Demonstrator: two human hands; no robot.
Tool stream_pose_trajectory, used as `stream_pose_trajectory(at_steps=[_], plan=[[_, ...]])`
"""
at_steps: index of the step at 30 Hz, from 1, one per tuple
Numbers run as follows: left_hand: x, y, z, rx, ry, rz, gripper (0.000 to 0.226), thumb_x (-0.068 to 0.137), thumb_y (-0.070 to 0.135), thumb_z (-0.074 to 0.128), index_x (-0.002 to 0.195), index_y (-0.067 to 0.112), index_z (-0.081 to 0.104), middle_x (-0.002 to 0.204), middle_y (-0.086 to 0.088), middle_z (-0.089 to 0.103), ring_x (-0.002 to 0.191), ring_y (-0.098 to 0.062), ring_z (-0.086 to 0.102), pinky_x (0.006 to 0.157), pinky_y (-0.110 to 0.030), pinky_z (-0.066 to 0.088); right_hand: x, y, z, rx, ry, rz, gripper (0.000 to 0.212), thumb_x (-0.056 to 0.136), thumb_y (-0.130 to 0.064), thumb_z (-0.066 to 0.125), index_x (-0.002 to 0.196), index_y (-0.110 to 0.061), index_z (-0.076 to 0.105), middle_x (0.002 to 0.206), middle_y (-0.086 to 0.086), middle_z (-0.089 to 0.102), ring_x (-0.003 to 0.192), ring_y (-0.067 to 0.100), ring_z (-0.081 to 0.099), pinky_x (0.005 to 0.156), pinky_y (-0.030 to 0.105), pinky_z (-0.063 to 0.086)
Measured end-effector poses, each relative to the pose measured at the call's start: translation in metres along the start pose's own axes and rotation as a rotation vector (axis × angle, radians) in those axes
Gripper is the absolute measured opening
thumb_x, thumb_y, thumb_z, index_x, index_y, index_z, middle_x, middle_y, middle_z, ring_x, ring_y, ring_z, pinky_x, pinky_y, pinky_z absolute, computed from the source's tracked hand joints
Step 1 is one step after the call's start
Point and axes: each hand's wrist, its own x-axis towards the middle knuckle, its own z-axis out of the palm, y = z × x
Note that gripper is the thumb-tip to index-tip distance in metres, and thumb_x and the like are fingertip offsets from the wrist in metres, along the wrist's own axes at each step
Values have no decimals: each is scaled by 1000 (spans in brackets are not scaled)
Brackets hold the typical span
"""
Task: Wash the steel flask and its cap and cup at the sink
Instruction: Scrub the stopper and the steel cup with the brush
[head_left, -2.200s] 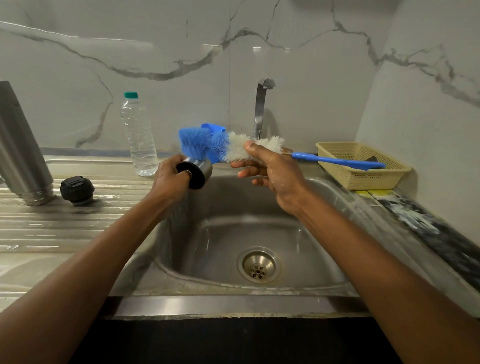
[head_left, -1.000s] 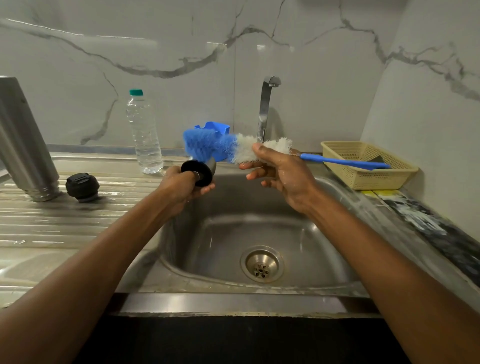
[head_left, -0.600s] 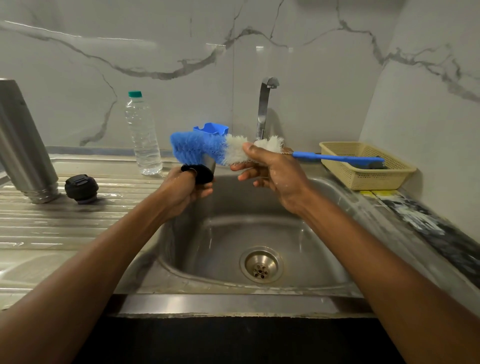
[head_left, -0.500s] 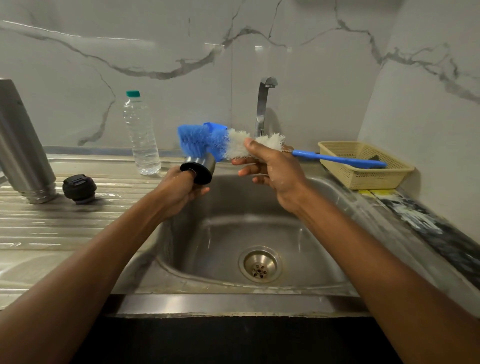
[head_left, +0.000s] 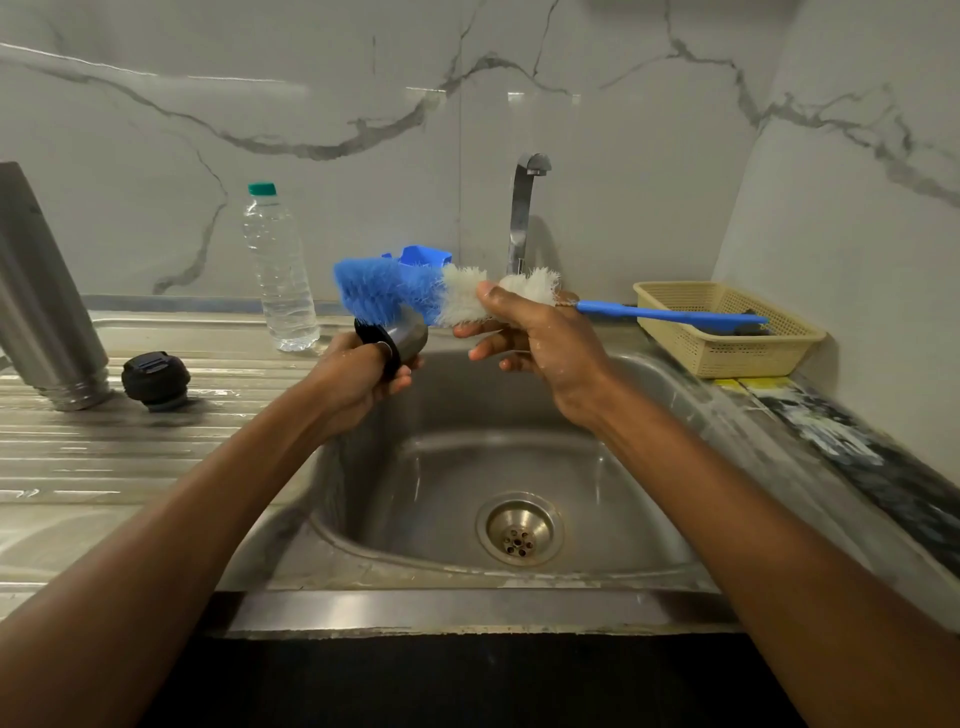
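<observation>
Over the sink (head_left: 519, 395), the left hand (head_left: 358, 379) grips the cup (head_left: 408, 335); the right hand (head_left: 535, 343) pinches the brush (head_left: 415, 296), its blue bristles touching the cup.

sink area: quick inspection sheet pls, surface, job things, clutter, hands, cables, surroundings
surface: steel sink and ribbed drainboard, wet
job's things: flask and black cap stand together on the drainboard; cup over the basin, brush bristles on it
clutter: plastic bottle, yellow basket, blue plastic item behind the brush
hands: left hand grips the cup; right hand grips the brush's white bristles
cables: nothing seen
surroundings: tap not running, marble wall
</observation>
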Motion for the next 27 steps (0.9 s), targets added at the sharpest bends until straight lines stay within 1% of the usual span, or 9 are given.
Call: stream_pose_trajectory(at_steps=[4, 9, 12, 14, 17, 20, 22, 24, 27], plan=[[-2, -1, -2, -11, -50, -40, 20, 106, 2, 39, 110, 7, 57, 64, -6, 67, 49, -8, 55, 44, -17, 50, 1, 1, 3, 2, 69, 31, 25, 100, -45, 58, 107, -23, 70, 95, -2, 80, 73, 12, 70, 67, 25, 47], [-3, -3, -1, 56, -45, -29, 16, 104, 5, 44, 108, 7, 60, 79, -9, 64, 60, -11, 56, 46, -19, 50, -1, -3, -1, -7, 6, -12, 24, 101, -39, 59, 108, -19, 70, 92, 4, 79, 72, 15, 70, 64, 24, 47], [-3, -2, 1, 100, -4, -19, 18, 103, 1, 42, 99, 9, 58, 89, -12, 56, 71, -14, 54, 46, -17, 51, 2, -2, -2, 6, 69, 10, 25, 100, -39, 59, 107, -19, 70, 92, 2, 80, 69, 13, 70, 65, 25, 47], [-4, -3, 2, 144, 39, -14, 16, 104, -1, 43, 110, 5, 57, 98, -12, 55, 77, -16, 54, 47, -16, 52, 2, 0, -3, -15, 77, 20, 24, 100, -40, 60, 106, -19, 71, 91, 1, 80, 69, 12, 70, 66, 25, 47], [-2, -4, 3, 152, 97, -6, 29, 101, -7, 48, 129, 0, 50, 108, -15, 55, 79, -17, 59, 47, -15, 52, 1, 0, -5, -24, 42, 14, 23, 100, -37, 60, 106, -17, 71, 91, 4, 79, 69, 14, 69, 64, 25, 47], [-3, -3, 6, 106, 116, 25, 40, 96, -13, 52, 132, 5, 47, 101, -10, 53, 81, -20, 66, 50, -17, 56, 4, 1, -6, 9, 95, 39, 25, 99, -37, 61, 108, -16, 71, 91, 4, 79, 65, 12, 69, 63, 24, 46], [-4, -2, 7, 115, 109, 40, 37, 97, -12, 52, 126, 10, 48, 107, -12, 54, 82, -23, 67, 49, -18, 56, 5, 4, -7, 11, 110, 46, 24, 99, -37, 61, 107, -17, 71, 91, 4, 79, 64, 11, 68, 62, 24, 45], [-5, -2, 6, 143, 77, 44, 27, 100, -8, 50, 123, 5, 50, 113, -16, 57, 82, -24, 69, 50, -18, 56, 4, 4, -9, -10, 56, 41, 24, 100, -37, 60, 107, -17, 71, 92, 5, 79, 67, 13, 69, 62, 24, 46], [-5, -2, 3, 180, 29, 40, 25, 103, -5, 45, 127, -3, 52, 91, -15, 70, 67, -18, 73, 51, -19, 56, 4, 3, -8, -12, 40, 47, 24, 100, -38, 60, 107, -18, 71, 93, 4, 79, 71, 13, 70, 64, 25, 47]])
